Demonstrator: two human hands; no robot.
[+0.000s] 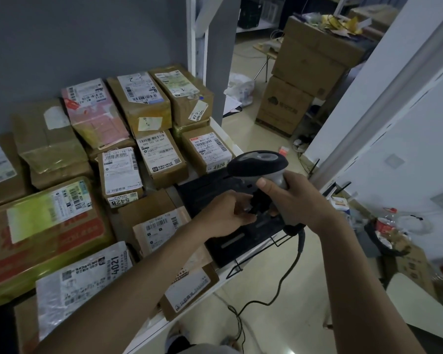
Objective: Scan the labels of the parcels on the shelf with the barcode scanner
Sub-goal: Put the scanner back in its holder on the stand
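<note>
Several taped cardboard parcels with white barcode labels lie on the shelf, filling the left and centre. A grey and black barcode scanner points left toward the parcel marked 4926. My right hand grips the scanner's handle, thumb on its side. My left hand reaches in from the left, fingers curled at the black part under the scanner's handle. A dark cable hangs from the handle to the floor.
A black flat device lies on the shelf's right front corner, under my hands. Stacked cardboard boxes stand on the floor behind. A white wall rises at the right, with clutter and a box below it.
</note>
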